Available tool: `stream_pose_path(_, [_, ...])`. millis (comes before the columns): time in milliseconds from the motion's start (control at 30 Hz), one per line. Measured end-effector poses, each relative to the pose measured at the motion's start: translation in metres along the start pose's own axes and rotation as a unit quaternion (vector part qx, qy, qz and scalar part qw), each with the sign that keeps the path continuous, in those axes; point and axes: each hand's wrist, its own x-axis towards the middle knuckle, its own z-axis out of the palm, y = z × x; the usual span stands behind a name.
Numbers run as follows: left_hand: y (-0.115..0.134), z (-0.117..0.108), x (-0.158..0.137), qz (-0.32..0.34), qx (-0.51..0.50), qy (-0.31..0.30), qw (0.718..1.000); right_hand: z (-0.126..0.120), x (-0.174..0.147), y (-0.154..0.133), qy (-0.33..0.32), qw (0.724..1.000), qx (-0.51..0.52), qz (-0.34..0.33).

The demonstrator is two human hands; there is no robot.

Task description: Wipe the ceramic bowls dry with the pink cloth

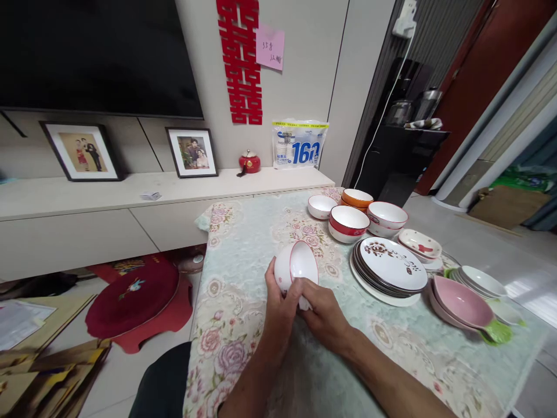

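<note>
Over the floral tablecloth (243, 255), a white bowl (285, 266) with a thin red rim is tilted on its side, its opening facing right. My left hand (278, 299) is closed around its left and lower side, with the thumb near the rim. At the rim's lower edge, my right hand (319, 307) is closed, its fingers partly hidden. A bit of white material, like a tissue (305, 303), shows below the right fingers; its full shape is hidden.
To the right stand a plate stack (394, 264), red-banded bowls (349, 220), orange bowls (357, 198), a small white bowl (321, 206), large white bowls (386, 217), patterned dishes (420, 244) and pink dishes (463, 302). A red stool (134, 296) is at left.
</note>
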Motion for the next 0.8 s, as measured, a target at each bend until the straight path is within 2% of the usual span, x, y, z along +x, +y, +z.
stream_pose_path(67, [0.002, 0.000, -0.001, 0.007, 0.013, 0.001, 1.000, -0.001, 0.002, -0.004, -0.001, 0.999, 0.054, 0.009])
stream_pose_path(133, [0.006, -0.003, 0.000, 0.007, 0.012, 0.005, 1.000, -0.006, 0.005, -0.004, -0.060, 0.997, 0.046, -0.020])
stream_pose_path(200, [0.010, -0.006, 0.000, 0.001, -0.003, 0.000, 1.000, -0.013, 0.006, 0.001, -0.128, 0.990, -0.024, -0.054])
stream_pose_path(267, [0.012, -0.008, 0.001, -0.003, -0.015, 0.000, 1.000, -0.017, 0.006, 0.007, -0.162, 0.978, -0.112, -0.062])
stream_pose_path(367, [0.009, -0.008, 0.002, -0.009, -0.023, 0.019, 1.000, -0.017, 0.004, 0.011, -0.129, 0.977, -0.163, -0.051])
stream_pose_path(500, [0.000, 0.000, -0.001, -0.010, -0.023, 0.019, 1.000, -0.008, 0.001, 0.003, -0.018, 0.998, -0.058, -0.006])
stream_pose_path(567, [-0.002, 0.002, -0.002, -0.009, -0.021, 0.011, 1.000, -0.006, 0.002, -0.002, 0.000, 1.000, -0.006, 0.008])
stream_pose_path(600, [-0.001, 0.002, -0.002, -0.011, -0.023, 0.010, 1.000, -0.006, 0.003, -0.004, -0.014, 1.000, 0.007, -0.002])
stream_pose_path(667, [0.001, 0.000, -0.002, -0.019, -0.033, 0.013, 0.999, -0.010, 0.004, -0.003, -0.083, 0.996, -0.006, -0.041])
stream_pose_path(733, [0.005, -0.003, -0.001, -0.028, -0.046, 0.006, 0.999, -0.016, 0.006, 0.002, -0.147, 0.984, -0.076, -0.058])
stream_pose_path(800, [0.008, -0.006, -0.001, -0.033, -0.050, -0.003, 0.998, -0.022, 0.006, 0.008, -0.171, 0.972, -0.156, -0.045])
